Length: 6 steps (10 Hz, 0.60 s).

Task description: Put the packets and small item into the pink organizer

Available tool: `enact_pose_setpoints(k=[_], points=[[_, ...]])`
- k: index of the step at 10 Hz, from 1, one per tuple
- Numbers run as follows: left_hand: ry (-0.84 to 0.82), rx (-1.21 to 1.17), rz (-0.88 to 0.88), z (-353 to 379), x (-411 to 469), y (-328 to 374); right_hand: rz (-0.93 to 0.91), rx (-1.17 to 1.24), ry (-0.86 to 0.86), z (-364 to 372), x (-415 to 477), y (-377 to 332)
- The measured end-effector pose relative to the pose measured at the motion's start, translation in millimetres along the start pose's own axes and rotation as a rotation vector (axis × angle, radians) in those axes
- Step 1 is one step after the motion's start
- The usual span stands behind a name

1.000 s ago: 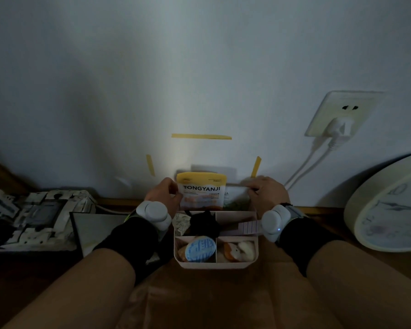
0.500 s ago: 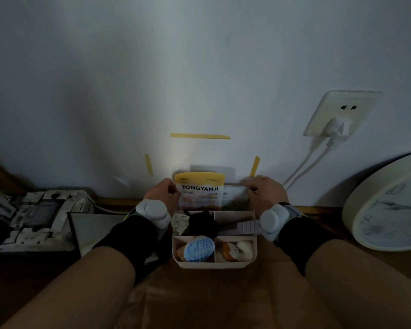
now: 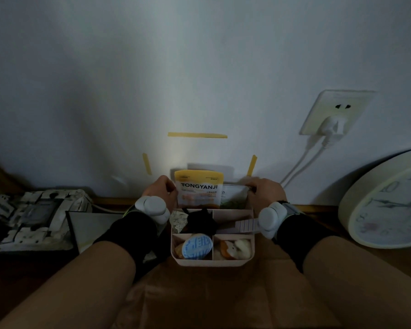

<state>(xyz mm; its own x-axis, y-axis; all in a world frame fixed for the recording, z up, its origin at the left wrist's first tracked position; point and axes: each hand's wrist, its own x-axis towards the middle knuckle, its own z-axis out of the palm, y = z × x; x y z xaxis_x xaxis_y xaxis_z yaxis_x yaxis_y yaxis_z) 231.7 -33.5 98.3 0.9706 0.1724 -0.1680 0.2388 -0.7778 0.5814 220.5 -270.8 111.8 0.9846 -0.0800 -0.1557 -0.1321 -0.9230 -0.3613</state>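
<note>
Two light, floppy packets: my left hand (image 3: pixel 160 189) pinches the yellow packet's (image 3: pixel 198 189) edge, my right hand (image 3: pixel 265 191) the green packet's (image 3: pixel 234 194) corner.

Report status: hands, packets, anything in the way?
Left hand on yellow packet; right hand on green packet. Both upright in pink organizer. Nothing blocking.

The room was dim, with a plain pale wall (image 3: pixel 199 67) lit by one soft patch of light low at its middle, where three strips of yellow tape (image 3: pixel 197 135) marked out a frame. A white wall socket (image 3: pixel 337 110) on the right held plugs whose white cables (image 3: pixel 301 160) ran down toward the brown counter (image 3: pixel 199 300). A round white clock (image 3: pixel 389 203) leaned at the far right, and white clutter (image 3: pixel 29 217) lay at the left beside a dark-framed panel (image 3: pixel 90 224).
</note>
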Motion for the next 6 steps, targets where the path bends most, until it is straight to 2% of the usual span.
enact_pose_setpoints(k=[3,5,6], points=[[0.014,-0.022,-0.004,-8,-9,1,0.023,0.028,0.010,-10,-9,-1],[0.018,-0.036,0.057,-31,-27,9,-0.050,0.043,0.056,-26,-38,-13],[-0.001,-0.132,0.075,-33,-31,13,-0.056,0.062,0.077,-31,-47,-17]])
